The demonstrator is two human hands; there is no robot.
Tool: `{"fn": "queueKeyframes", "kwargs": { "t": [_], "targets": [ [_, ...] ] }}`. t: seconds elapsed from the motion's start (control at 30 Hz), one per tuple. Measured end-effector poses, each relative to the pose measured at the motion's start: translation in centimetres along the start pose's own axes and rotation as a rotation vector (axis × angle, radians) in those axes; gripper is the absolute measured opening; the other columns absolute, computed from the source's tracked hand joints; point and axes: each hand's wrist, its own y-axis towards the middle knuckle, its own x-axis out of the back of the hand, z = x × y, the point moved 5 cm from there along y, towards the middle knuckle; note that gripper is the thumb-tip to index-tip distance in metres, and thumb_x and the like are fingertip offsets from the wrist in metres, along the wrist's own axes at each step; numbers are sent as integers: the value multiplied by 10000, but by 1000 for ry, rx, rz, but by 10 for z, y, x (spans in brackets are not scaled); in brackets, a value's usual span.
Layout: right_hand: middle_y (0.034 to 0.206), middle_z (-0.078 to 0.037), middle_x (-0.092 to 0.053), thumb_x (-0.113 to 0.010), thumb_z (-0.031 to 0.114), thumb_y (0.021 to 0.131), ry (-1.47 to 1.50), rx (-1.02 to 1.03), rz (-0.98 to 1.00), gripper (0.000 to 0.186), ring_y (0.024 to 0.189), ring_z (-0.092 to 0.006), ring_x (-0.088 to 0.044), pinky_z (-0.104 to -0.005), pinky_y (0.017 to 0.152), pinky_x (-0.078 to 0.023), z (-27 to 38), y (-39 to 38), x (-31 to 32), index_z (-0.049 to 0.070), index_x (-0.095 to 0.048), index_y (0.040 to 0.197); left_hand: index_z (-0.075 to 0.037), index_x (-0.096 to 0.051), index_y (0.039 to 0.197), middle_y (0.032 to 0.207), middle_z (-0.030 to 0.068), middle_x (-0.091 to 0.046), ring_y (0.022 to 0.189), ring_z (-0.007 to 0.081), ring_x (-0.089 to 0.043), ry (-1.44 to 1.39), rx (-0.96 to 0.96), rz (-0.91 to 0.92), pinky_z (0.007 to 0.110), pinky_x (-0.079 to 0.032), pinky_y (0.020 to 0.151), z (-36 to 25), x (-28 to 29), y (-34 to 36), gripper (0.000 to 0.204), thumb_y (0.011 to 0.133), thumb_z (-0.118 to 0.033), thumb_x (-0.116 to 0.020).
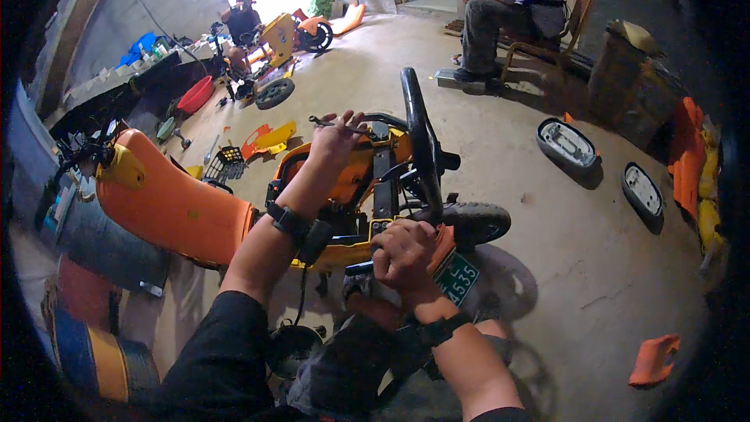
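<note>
From where I watch, the biggest thing under me is the orange-and-yellow ride-on kart (351, 187), lying on the concrete floor (547, 250) with its frame running away from me toward the far wall and its black steering wheel (422, 152) standing edge-on above the middle. A large orange body panel (172, 203) leans just beside the kart's left flank. A black tyre (473, 220) sticks out on the kart's right, and a green plate (457, 277) hangs at the near end. My left hand (337, 134) is stretched out well ahead, over the far part of the frame to the left of the wheel; its fingers (353, 119) are pinching a thin dark tool (328, 122), which lies crosswise, its long axis running left to right and poking out past the hand on the left side. My right hand (402, 254) sits much nearer to me, curled down onto the yellow edge of the near frame just above the green plate, fingers pressed together around whatever is beneath; I cannot tell what they clasp. So the tool is farther up the kart than the right hand, and the left hand alone has it. Two other people sit at work across the room.
</note>
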Motion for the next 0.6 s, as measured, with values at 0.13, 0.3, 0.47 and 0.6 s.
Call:
{"fn": "queueKeyframes", "kwargs": {
  "t": [0.13,0.3,0.47,0.6],
  "targets": [
    [870,-45,-639,-633,147,692,1,5,16,133,947,-242,-610,-408,904,-388,-3,-4,0,130,-651,822,-45,-417,1178,1253,207,-529,1160,352,-565,175,-9,4,454,-518,953,7,10,-8,208,1012,-146,-492],
    [889,-53,-639,-664,145,677,-6,4,37,172,969,-244,-609,-411,916,-393,-2,-3,1,128,-657,848,-11,-492,1059,981,129,-650,806,220,-689,407,14,-278,323,-606,683,7,18,-28,189,955,-107,-618],
    [875,-48,-633,-658,144,679,-32,8,27,149,954,-236,-611,-408,908,-387,-2,-4,0,128,-659,827,-24,-597,878,759,71,-651,653,174,-659,597,-122,-279,252,-518,532,-1,19,-39,151,914,-142,-685],
    [802,-38,-624,-603,121,695,-13,6,-29,73,899,-235,-610,-402,884,-363,2,1,1,129,-634,760,-36,-623,888,735,55,-641,597,151,-621,579,-175,-362,257,-495,499,8,22,-48,159,912,-177,-694]
  ]
}}
